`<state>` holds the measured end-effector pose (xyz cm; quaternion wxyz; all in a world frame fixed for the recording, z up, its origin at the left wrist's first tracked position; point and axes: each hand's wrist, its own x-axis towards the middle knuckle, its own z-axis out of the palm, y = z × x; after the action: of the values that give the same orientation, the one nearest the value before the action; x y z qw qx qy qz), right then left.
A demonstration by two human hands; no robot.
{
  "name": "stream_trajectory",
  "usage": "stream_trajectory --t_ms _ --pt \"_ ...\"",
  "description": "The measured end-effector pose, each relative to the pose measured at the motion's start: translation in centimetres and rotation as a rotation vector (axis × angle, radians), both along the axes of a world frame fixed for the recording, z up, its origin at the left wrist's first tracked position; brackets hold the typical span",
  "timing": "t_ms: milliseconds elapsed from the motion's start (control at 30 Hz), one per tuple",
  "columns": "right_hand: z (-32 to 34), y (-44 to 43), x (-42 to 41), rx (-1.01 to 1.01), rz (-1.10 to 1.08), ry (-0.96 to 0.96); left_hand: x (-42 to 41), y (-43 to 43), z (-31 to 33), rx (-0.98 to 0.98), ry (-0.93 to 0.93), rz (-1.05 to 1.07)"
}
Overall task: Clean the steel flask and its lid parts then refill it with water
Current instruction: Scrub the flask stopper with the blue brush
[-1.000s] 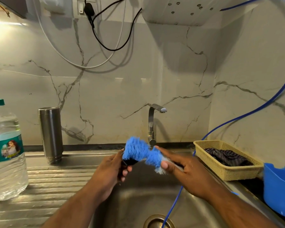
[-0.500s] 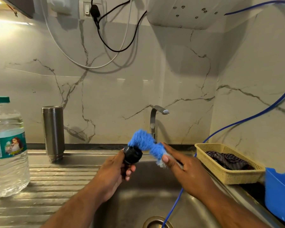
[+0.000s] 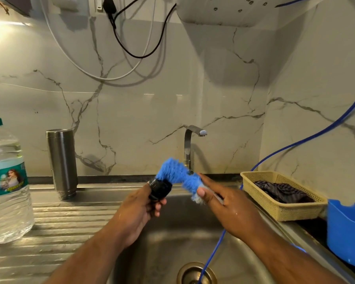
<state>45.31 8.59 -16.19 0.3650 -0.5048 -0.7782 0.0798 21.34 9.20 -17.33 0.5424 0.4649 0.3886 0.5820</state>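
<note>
A person scrubs a flask part over the sink point(image 3: 172, 240), where a blue hose point(image 3: 213, 249) trails to the drain. The left hand point(image 3: 138, 212) is curled round the black lid point(image 3: 159, 189). The right hand point(image 3: 232, 210) pinches the brush point(image 3: 177, 176) between thumb and outstretched fingers, and its blue bristles bend down into the lid's mouth.

The step likely calls for a firm hold on the wet lid and a twisting stroke — bristles worked round the inner wall and threads, low over the basin so drips fall there. The sharply bent brush head could spring back and flick water.

Beyond the hands and well apart from them, the flask point(image 3: 62, 160) stands mouth-down on the drainboard point(image 3: 70, 218) at back left. A water bottle point(image 3: 6, 181) stands at the frame's left edge. The tap point(image 3: 190, 146) rises behind the brush with no stream visible, and a basket point(image 3: 283, 214) sits to the right.

A second ago the bristles hid most of the lid. Now it shows clear below them — brush entering from above, both grips unchanged, flask and bottle where they were.
</note>
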Motion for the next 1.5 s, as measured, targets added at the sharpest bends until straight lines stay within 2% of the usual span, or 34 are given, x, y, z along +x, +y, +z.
stream_trajectory --t_ms 100,233,333,467,633,767,1067,1167,1367,1500 --pt "0.2 -0.7 -0.1 -0.004 0.022 -0.126 -0.4 0.3 -0.1 0.007 0.007 0.058" --pt "-0.4 0.5 0.3 -0.030 -0.024 0.011 -0.8 0.5 -0.3 0.065 0.137 0.082" --pt "-0.5 0.4 0.3 -0.021 0.010 -0.020 -1.0 0.5 -0.4 0.075 0.155 0.069" --pt "-0.2 0.4 0.8 -0.036 -0.026 0.025 -1.1 0.0 -0.1 0.176 0.350 0.072" --pt "0.1 0.4 1.0 -0.018 -0.045 -0.071 -1.1 -0.2 0.2 0.287 0.531 0.070" --pt "-0.2 0.8 1.7 -0.059 -0.090 -0.066 -0.8 0.1 0.2 0.263 0.350 0.086" --pt "1.0 -0.4 1.5 -0.050 -0.085 -0.255 -1.5 1.3 -0.4 0.083 0.033 0.142" --pt "1.4 -1.0 0.8 -0.043 -0.039 -0.195 -1.5 1.0 -0.2 0.031 -0.020 0.149" --pt "0.9 -0.5 -0.7 0.066 -0.079 -0.031 0.5 0.4 0.1 0.024 0.058 0.043" --pt "0.7 -1.1 -0.8 0.031 -0.018 -0.074 0.0 0.3 0.7 0.015 -0.083 0.055"
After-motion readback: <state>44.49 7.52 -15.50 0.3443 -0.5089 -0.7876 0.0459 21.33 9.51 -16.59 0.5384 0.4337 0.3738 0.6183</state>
